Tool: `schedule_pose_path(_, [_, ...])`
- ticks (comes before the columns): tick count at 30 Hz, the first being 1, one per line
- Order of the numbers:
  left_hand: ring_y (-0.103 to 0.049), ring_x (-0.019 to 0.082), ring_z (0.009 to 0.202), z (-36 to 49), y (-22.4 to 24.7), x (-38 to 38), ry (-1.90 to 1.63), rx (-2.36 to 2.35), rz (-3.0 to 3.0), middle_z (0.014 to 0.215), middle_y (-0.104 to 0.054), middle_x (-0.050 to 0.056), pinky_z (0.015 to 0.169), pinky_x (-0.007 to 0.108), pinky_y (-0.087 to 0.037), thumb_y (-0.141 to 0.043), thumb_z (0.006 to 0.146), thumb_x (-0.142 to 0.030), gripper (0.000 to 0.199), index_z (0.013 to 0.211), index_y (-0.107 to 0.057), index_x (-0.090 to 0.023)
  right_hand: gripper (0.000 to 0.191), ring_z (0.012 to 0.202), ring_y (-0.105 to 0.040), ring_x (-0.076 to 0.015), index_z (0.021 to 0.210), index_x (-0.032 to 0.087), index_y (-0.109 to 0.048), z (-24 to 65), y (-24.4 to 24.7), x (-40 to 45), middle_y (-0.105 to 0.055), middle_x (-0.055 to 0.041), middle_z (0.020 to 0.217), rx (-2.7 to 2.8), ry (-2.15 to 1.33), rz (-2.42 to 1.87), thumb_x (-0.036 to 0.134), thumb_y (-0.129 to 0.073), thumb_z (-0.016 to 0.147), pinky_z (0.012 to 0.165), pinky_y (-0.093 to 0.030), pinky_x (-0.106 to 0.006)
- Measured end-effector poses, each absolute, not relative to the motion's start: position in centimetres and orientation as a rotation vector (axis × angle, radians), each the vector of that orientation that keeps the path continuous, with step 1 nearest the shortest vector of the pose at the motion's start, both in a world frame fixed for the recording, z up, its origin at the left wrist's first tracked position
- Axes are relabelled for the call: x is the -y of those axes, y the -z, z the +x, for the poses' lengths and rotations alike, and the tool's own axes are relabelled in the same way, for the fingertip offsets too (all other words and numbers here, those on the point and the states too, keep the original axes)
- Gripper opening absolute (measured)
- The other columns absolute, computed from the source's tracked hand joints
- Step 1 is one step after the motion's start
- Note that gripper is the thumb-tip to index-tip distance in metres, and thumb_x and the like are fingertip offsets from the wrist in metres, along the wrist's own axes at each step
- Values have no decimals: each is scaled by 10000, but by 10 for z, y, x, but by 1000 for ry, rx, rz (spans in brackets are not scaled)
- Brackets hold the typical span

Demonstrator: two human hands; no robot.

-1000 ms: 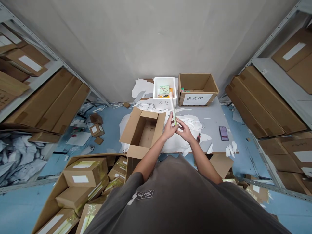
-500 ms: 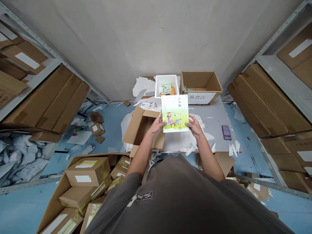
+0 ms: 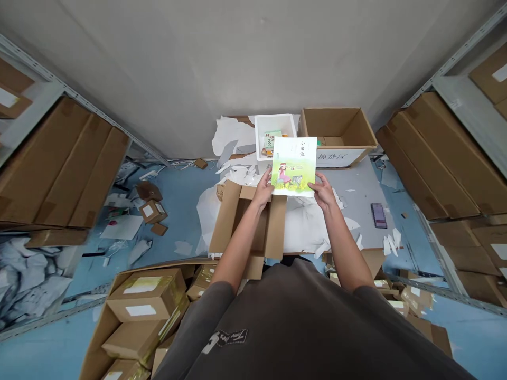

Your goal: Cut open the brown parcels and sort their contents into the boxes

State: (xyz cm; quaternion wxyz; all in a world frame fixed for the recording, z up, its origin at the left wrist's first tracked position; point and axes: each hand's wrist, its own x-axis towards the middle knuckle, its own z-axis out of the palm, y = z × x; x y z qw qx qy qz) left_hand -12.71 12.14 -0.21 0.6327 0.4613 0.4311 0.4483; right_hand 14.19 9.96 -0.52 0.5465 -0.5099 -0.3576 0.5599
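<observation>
A thin book [image 3: 294,167] with a white and green cover, showing a figure in pink and a grey animal, is held up over the table. My left hand [image 3: 263,191] grips its lower left edge, and my right hand [image 3: 324,192] grips its lower right edge. Below my left forearm lies an open cardboard box [image 3: 276,224] with its flaps spread. Behind the book stands a white bin [image 3: 259,138] holding a green book [image 3: 272,138] and orange items. To its right is a cardboard box with a white label [image 3: 338,157].
Torn white paper [image 3: 301,224] covers part of the grey table [image 3: 362,187]. A phone-like item [image 3: 379,216] lies at the right. A large carton [image 3: 95,338] of parcels stands front left. Shelves with boxes flank both sides.
The view has shifted slightly. The book and both hands have moved a little up and to the right, away from my body. The open box now sits more upright, lower in view.
</observation>
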Motion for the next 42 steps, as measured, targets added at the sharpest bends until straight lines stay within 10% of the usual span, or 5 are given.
schedule_pose_path(17, [-359, 355, 1628, -112, 27, -352, -1211, -1437, 935, 1814, -286, 94, 1283, 481, -376, -784, 948, -319, 961, 1755, -262, -328, 719, 1311, -663, -302, 1521, 320, -583, 166, 70, -394, -698, -112, 1441, 1033, -1228, -1360, 490, -769, 847, 1007, -623, -514])
schedule_pose_path(28, [-711, 263, 1139, -125, 30, -212, -991, -1392, 1170, 1356, -726, 144, 1076, 457, -542, -707, 926, -342, 563, 1474, -685, -216, 629, 1040, -758, -261, 1268, 292, -671, 169, 87, -239, -797, -59, 1112, 930, -1298, -1451, 550, -798, 709, 847, -621, -395])
schedule_pose_path(36, [-694, 249, 1073, -138, 38, -47, -894, -1286, 1425, 1331, -737, 111, 1000, 400, -578, -718, 963, -391, 443, 1374, -757, -232, 537, 855, -680, -231, 1131, 241, -716, 174, 146, -51, -749, -56, 1046, 1140, -1087, -1788, 552, -742, 693, 908, -603, -479])
schedule_pose_path(42, [-690, 262, 1046, -133, 36, 65, -947, -1399, 1456, 1328, -700, 123, 979, 415, -587, -615, 1045, -434, 370, 1308, -791, -243, 556, 1212, -640, -350, 1227, 198, -713, 159, 207, 55, -668, -174, 1348, 1382, -966, -2111, 403, -753, 712, 1135, -497, -556])
